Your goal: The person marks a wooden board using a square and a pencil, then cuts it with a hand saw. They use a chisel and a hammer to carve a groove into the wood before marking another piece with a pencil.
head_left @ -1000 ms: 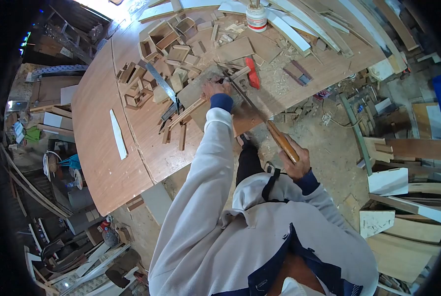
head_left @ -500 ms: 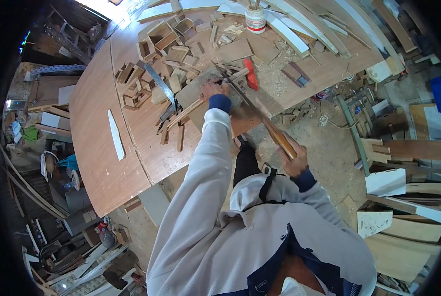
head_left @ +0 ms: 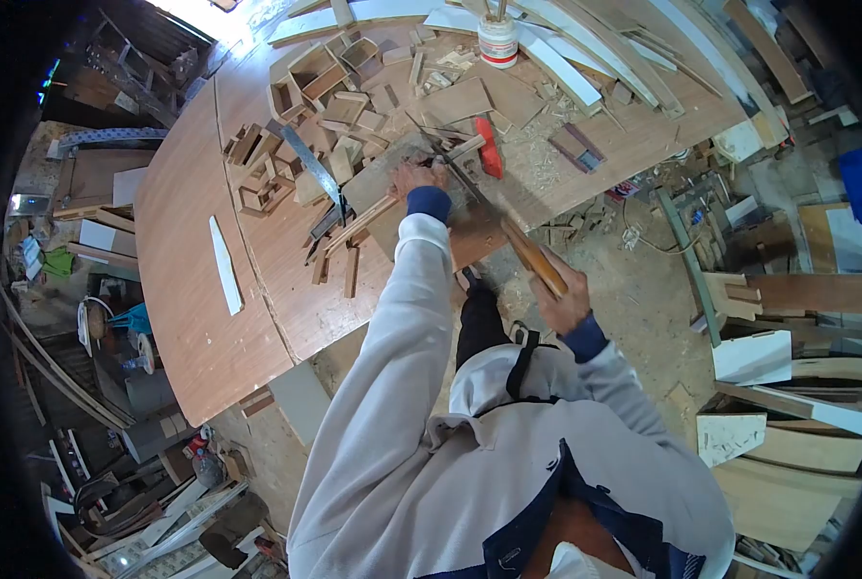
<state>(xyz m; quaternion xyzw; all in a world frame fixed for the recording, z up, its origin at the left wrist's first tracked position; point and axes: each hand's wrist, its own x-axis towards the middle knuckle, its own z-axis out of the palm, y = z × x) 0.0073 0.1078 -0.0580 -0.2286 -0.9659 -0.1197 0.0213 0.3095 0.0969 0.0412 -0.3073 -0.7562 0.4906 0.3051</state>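
Note:
My right hand [head_left: 563, 297] is closed around the wooden handle [head_left: 532, 256] of a handsaw. Its narrow dark blade [head_left: 465, 179] points away from me and crosses a thin wooden strip [head_left: 361, 224] near my left fingers. My left hand [head_left: 418, 178] presses that strip down on a flat board at the table's edge, fingers curled over it and partly hidden. The strip's far end shows past the blade, close to a red tool [head_left: 490, 148]. Another saw with a wide shiny blade [head_left: 311, 162] lies to the left of my left hand.
Small wooden boxes [head_left: 317, 72] and offcuts cover the back of the table [head_left: 185, 289]. A white glue jar [head_left: 497, 42] stands behind them. A white pointed strip [head_left: 225, 265] lies at left. Boards [head_left: 807, 294] are stacked on the floor at right.
My right hand has pushed the saw slightly forward and to the left, away from my body. My left hand stays on the strip.

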